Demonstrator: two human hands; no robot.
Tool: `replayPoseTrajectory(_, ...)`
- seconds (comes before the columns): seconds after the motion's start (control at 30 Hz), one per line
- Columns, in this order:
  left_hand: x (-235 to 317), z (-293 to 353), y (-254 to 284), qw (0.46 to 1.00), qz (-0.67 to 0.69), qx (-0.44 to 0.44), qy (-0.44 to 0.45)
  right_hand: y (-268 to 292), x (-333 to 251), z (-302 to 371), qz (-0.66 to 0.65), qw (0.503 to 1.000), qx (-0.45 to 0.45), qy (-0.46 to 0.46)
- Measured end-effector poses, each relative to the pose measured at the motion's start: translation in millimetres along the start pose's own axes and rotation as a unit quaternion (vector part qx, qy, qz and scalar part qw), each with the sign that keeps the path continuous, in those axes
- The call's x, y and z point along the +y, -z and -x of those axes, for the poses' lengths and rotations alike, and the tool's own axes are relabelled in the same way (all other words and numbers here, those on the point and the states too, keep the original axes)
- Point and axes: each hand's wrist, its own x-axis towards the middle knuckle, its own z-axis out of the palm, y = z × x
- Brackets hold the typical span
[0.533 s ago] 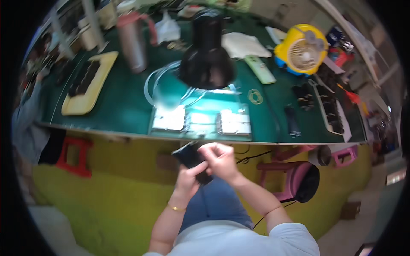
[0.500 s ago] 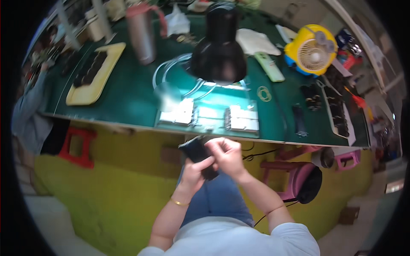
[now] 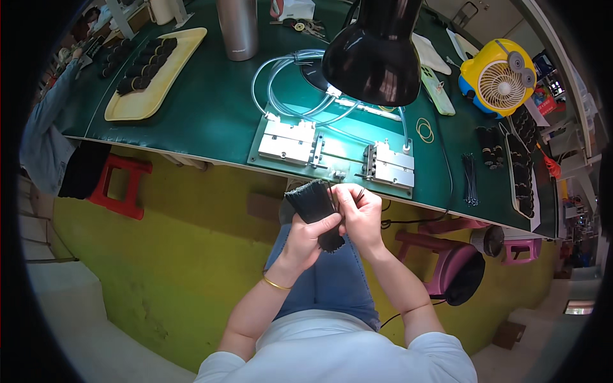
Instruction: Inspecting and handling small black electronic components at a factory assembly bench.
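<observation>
My left hand [image 3: 305, 241] is closed around a thick bundle of thin black wires [image 3: 311, 203], held above my lap just off the table's front edge. The bundle tilts, its cut ends fanned at the upper left. Against its right side, my right hand [image 3: 361, 217] pinches with thumb and forefinger; a thin dark strand sticks out by those fingers, probably a wire from the bundle. Just beyond my hands, a green plate carries two silver metal clamp blocks, the left block [image 3: 285, 142] and the right block [image 3: 392, 167], with clear air tubes [image 3: 271, 89] attached.
A black lamp [image 3: 377, 57] hangs over the blocks. Left stands a yellow tray [image 3: 163, 96] of black bundles, near a steel tumbler [image 3: 237, 32]. Right are a yellow fan [image 3: 501, 83], loose wires [image 3: 470, 180] and more bundles [image 3: 490, 145]. Another person's sleeve [image 3: 48, 150] shows far left.
The whole view has shifted and become sharper, with the table sitting higher in the picture. Both hands stay at the bundle; a thin dark strand now shows at my right fingers.
</observation>
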Motion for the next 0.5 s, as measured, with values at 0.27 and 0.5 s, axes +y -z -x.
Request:
replayPoseTrajectory(0.27,-13.0,5.9,8.0,1.0,0.011,0.02,0.007,-2.2,-0.4,9.0,0.071,0.997,0.036,0.002)
replayPoseTrajectory(0.5,-19.4,13.8,19.3,0.999,0.039,0.0,-0.003,-9.6,11.1,15.1,0.02,0.999,0.027,0.003)
